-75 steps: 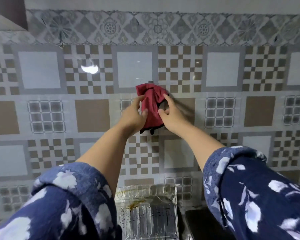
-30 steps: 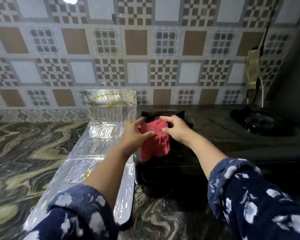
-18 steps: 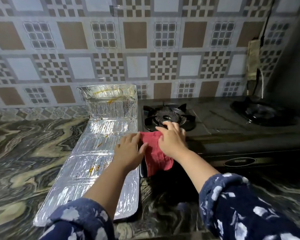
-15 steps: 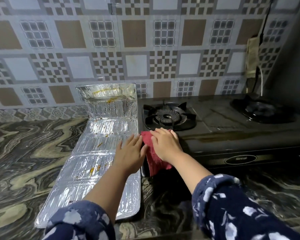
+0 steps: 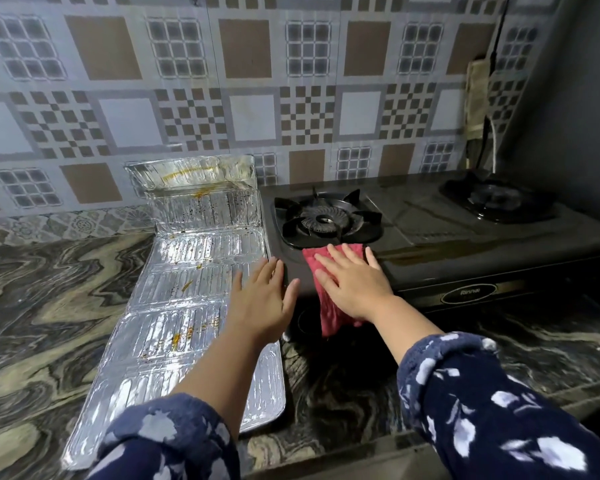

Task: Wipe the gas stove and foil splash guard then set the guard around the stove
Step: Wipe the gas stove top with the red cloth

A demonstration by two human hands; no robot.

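Step in hand: wiping the stove top.
Right hand (image 5: 354,284), fingers flat, presses cloth (image 5: 329,306) onto stove (image 5: 465,244) front-left; left hand (image 5: 262,299) hovers open, empty. Soiled guard (image 5: 187,299) lies flat beside the stove. Next: sweep rightward.

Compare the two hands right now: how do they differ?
The right hand presses the red cloth flat on the stove's front left edge; the left hand holds nothing. The right lies over the stove; the left is over the seam between the foil guard and the stove. Both have straight fingers, palms down.
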